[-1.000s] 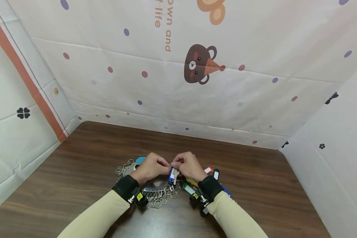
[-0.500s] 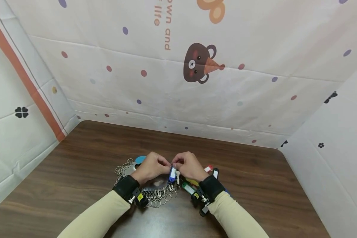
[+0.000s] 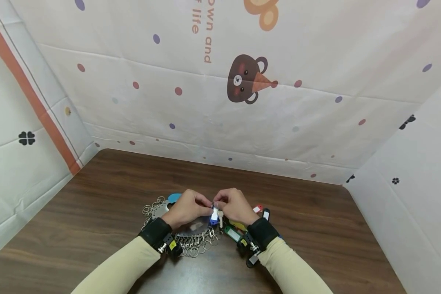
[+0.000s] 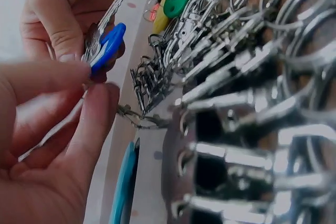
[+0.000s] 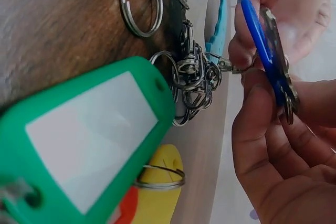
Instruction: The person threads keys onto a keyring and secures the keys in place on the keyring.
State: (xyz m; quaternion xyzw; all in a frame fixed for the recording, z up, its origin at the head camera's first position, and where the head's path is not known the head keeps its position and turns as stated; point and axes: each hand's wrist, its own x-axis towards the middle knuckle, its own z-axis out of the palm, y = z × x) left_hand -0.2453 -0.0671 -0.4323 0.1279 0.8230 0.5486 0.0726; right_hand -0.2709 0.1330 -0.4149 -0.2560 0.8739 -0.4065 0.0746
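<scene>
At the table's middle, my left hand (image 3: 192, 208) and right hand (image 3: 235, 205) meet fingertip to fingertip. The right hand pinches a blue key tag (image 3: 214, 217) with a white label, and a silver key (image 3: 221, 219) hangs beside it. Between the left thumb and fingers sits a small metal snap hook (image 4: 152, 121), its end hidden by the fingertips; it leads to a ring-shaped metal key holder (image 3: 196, 228). Around the holder hang several more hooks with split rings (image 5: 142, 9). The exact join between hook and tag is covered by fingers.
By the right wrist lie a green key tag (image 3: 233, 233), a yellow tag (image 3: 238, 225), a red tag (image 3: 257, 209) and a black tag (image 3: 266, 214). A light-blue oval piece (image 3: 174, 198) is behind the left hand. Printed cloth walls (image 3: 220, 122) enclose the wooden table (image 3: 305, 212).
Both hands stay nearly in place. The blue tag and its key shift slightly to the right and turn, and the key now hangs farther out beside the tag.
</scene>
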